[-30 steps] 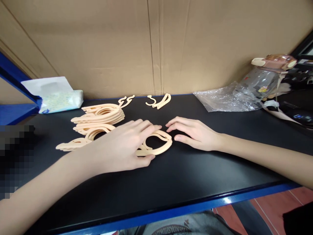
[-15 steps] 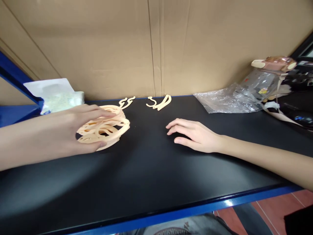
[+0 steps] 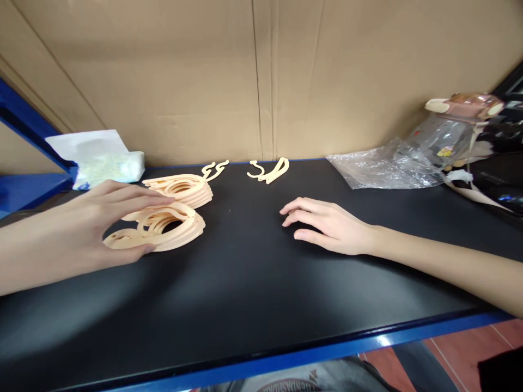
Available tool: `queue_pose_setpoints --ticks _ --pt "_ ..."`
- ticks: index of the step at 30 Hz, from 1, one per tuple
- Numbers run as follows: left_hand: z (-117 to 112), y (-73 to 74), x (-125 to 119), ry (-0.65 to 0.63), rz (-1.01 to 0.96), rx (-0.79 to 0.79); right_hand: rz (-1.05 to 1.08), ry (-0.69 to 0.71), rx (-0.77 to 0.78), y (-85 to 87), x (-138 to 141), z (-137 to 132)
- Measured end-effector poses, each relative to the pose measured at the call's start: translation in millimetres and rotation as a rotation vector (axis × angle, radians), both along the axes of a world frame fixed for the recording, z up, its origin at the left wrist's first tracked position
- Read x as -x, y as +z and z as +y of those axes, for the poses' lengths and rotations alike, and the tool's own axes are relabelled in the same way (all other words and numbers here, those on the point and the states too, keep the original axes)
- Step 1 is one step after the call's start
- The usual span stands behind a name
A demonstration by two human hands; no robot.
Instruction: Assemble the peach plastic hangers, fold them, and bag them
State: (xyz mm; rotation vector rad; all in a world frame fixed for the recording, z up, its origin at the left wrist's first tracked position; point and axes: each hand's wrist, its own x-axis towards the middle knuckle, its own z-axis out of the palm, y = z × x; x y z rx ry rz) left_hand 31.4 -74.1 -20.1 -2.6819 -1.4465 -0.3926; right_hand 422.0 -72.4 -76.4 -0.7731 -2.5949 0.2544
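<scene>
My left hand (image 3: 96,226) is closed around the near stack of cream plastic folding hangers (image 3: 180,231), thumb along its front edge and fingers across its far side. Its palm covers part of the stack's left end. Just behind lies another stack of the same hangers (image 3: 192,188), with hooks (image 3: 214,170) pointing toward the back wall. A single folded hanger (image 3: 277,171) with a curved hook rests farther back near the middle. My right hand (image 3: 322,223) hovers over or rests on the black tabletop, fingers loosely bent and apart, holding nothing.
A white and pale green packet (image 3: 102,160) stands at the back left. Clear plastic wrapping (image 3: 384,166) lies at the back right beside a transparent bottle with a brown lid (image 3: 466,106) and a black bag (image 3: 498,169). Cardboard (image 3: 183,81) walls the back; a blue edge (image 3: 253,362) runs along the front.
My left hand has moved left with the near stack of hangers, parting it from the stack behind. My right hand has stayed nearly in place.
</scene>
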Motion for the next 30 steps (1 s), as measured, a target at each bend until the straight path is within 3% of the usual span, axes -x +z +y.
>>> queue_pose_setpoints --ticks 12,19,22,25,30 --pt "11 0.0 13 -0.133 0.151 -0.041 -0.001 0.013 -0.020 -1.3 -1 1" --pt "11 -3.1 13 -0.180 0.227 -0.179 -0.015 -0.002 -0.015 -1.1 0 1" --pt "4 2.1 -5 -0.216 0.234 -0.213 -0.016 -0.002 -0.022 -0.4 0 1" --pt "-10 5.0 -40 -0.219 0.202 -0.210 -0.014 -0.002 -0.030 0.2 0 0" --pt "-29 -13.6 -99 -0.213 0.226 -0.184 -0.021 -0.009 -0.068 -1.0 1 1"
